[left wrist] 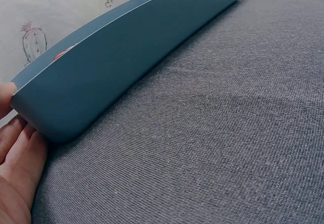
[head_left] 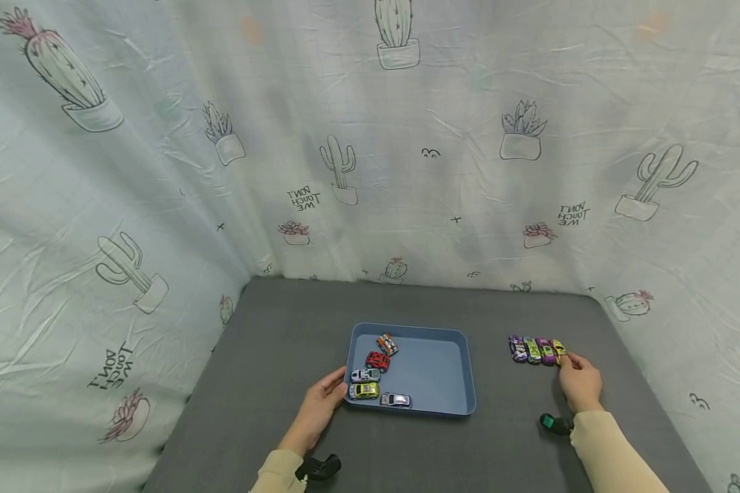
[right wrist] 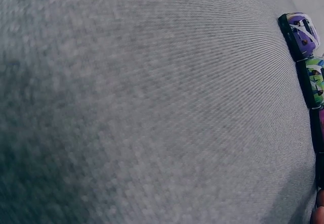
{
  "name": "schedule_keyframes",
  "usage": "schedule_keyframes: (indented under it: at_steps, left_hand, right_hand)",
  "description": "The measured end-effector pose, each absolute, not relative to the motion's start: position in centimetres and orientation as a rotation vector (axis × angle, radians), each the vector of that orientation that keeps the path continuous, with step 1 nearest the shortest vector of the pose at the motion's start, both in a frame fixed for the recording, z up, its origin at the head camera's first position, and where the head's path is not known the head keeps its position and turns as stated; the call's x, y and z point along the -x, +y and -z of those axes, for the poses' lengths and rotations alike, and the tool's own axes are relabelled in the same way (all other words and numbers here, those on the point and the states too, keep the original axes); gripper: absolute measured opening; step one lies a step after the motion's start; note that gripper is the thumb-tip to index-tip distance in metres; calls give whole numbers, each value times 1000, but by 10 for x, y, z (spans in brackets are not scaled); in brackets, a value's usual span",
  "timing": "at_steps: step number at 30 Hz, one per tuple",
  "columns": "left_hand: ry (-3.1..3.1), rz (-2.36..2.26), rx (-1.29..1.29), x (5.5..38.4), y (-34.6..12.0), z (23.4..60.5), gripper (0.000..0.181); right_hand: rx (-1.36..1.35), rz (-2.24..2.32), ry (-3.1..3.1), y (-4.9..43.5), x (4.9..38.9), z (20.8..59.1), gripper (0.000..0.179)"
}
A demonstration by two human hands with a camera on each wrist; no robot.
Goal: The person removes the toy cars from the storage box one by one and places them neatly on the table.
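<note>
My left hand (head_left: 321, 404) holds the left side of a blue tray (head_left: 432, 366), thumb at the rim and fingers against the outer wall near a corner (left wrist: 55, 107). Inside the tray lie several toy cars: an orange-white one (head_left: 387, 344), a red one (head_left: 378, 361), a pale one (head_left: 366, 375), a yellow-green one (head_left: 364, 391) and a silver one (head_left: 396, 400). To the right, a purple-white car (head_left: 518, 348), a green car (head_left: 533, 350) and a magenta car (head_left: 545, 351) stand side by side with a yellow car (head_left: 558, 348). My right hand (head_left: 581, 383) pinches that yellow car; its fingertips are partly hidden.
A grey cloth-covered table (head_left: 271, 329) lies beneath everything. Pale curtains (head_left: 370, 171) printed with cacti hang at the back and sides. Black wrist devices (head_left: 318, 468) sit by both hands.
</note>
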State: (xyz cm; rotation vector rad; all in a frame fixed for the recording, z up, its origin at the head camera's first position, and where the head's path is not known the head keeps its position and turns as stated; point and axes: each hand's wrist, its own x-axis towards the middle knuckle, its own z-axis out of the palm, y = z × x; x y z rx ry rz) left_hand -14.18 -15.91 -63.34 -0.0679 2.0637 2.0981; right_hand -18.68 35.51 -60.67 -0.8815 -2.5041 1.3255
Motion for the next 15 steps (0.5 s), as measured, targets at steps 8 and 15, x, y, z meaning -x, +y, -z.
schedule_keyframes:
  at_steps: [8, 15]
  left_hand:
    - [2071, -2092, 86, 143, -158, 633, 47]
    - [2064, -2099, 93, 142, -158, 633, 45]
  right_hand:
    - [877, -1325, -2513, 357, 186, 608, 52]
    - [833, -1362, -2508, 359, 183, 609, 55]
